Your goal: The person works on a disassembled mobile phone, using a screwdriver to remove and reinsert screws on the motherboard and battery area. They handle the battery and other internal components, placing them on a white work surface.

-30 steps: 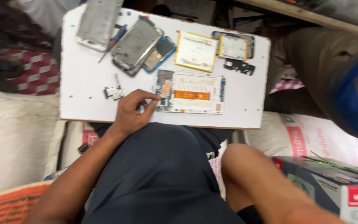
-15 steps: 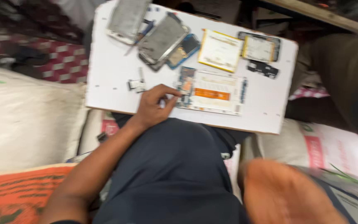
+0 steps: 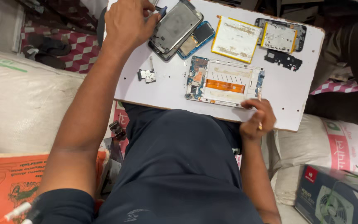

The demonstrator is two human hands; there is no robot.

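Note:
A white board [image 3: 166, 89] rests on my lap with phone parts on it. My left hand [image 3: 127, 23] is at the board's far left, its fingers curled onto a blue-handled tool [image 3: 163, 10] beside a grey display panel [image 3: 175, 27]. My right hand [image 3: 254, 119] sits at the near edge, pinching a thin metal tool [image 3: 259, 94] whose tip touches the lower right corner of the opened phone frame [image 3: 224, 81]. That frame shows a blue circuit board and an orange flex strip. A small loose part [image 3: 146, 75] lies left of it.
A yellow-edged battery [image 3: 235, 39], a second phone back [image 3: 279, 36] and a black bracket [image 3: 283, 59] lie at the far right of the board. White sacks [image 3: 17, 108] flank my legs. A blue fan box [image 3: 336, 195] stands at lower right; sandals [image 3: 46, 49] lie on the floor at left.
My left hand left the phone frame's left edge and reached up to the tool by the display panel. My right hand came into view at the frame's right corner.

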